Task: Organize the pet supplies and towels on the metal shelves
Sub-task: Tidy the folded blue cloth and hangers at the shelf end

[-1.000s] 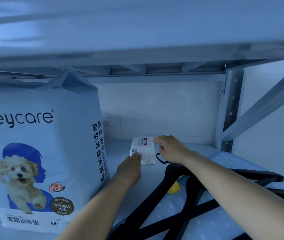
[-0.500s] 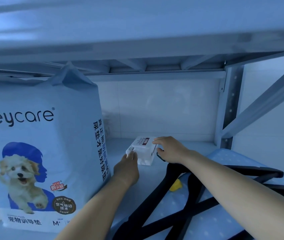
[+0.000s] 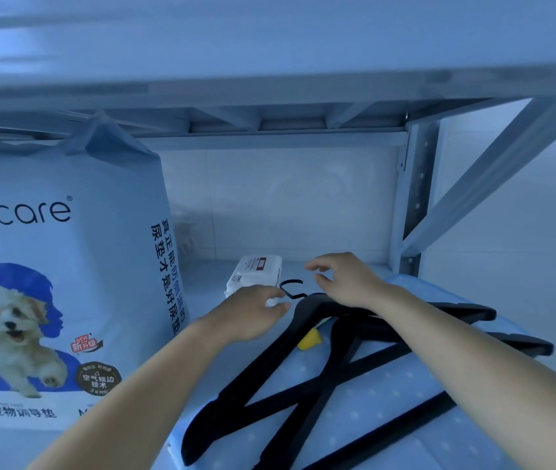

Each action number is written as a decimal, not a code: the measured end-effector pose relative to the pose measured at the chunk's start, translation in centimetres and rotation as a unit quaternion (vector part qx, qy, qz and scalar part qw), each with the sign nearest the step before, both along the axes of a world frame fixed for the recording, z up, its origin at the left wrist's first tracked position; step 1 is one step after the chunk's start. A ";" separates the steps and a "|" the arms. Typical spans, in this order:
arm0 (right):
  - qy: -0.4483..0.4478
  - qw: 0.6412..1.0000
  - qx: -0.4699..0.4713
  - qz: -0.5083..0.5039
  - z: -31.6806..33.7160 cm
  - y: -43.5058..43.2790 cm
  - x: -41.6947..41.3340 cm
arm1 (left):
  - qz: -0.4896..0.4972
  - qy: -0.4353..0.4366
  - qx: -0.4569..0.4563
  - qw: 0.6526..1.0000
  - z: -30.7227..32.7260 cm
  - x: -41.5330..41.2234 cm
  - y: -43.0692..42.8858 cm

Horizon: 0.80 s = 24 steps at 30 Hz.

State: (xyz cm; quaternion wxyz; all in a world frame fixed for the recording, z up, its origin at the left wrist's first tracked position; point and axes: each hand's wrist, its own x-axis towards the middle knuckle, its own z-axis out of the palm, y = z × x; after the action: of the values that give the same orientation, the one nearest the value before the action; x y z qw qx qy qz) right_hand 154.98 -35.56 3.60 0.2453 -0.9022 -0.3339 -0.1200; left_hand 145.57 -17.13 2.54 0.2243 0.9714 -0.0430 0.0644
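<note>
Pale metal shelf (image 3: 203,281) fills the frame, with a white rectangular wipes packet (image 3: 258,273) lying at centre. The left hand (image 3: 253,312) covers the packet's near edge; whether it grips is unclear. The right hand (image 3: 344,283) hovers loosely open, holding nothing, over black plastic hangers (image 3: 307,308). A blue dog-print pad bag (image 3: 49,283) stands at left.

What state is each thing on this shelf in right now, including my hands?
Pet training pad bag, standing upright at the left.
Wipes pack, lying flat near the back wall.
Black hangers, crossed, lying on the towel.
Blue dotted towel, flat under the hangers.
Left hand, at the pack's near edge; grip unclear.
Right hand, fingers relaxed, holding nothing, above a hanger hook.
</note>
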 end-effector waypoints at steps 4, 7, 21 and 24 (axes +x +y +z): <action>0.000 1.000 0.026 -0.005 0.3 -0.4 -1.6 | -0.034 0.025 -0.006 0.999 -0.5 -2.3 -1.3; -0.009 0.999 0.031 -0.014 -0.2 -1.2 -3.6 | -0.030 -0.003 -0.008 1.000 -0.6 -3.7 -1.8; -0.034 0.991 0.031 -0.124 -1.1 -3.1 -15.2 | -0.058 -0.079 -0.089 0.991 -1.3 -7.0 -1.8; -0.023 0.988 0.049 -0.144 -1.6 -3.3 -17.2 | -0.056 -0.078 -0.111 0.989 -1.7 -7.9 -2.3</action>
State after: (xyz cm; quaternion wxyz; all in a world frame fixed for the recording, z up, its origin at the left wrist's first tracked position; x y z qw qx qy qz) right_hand 137.76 -38.91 2.01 0.2614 -0.9249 -0.1997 -0.1905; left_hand 137.66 -19.48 0.82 0.3301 0.9285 -0.1077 0.1319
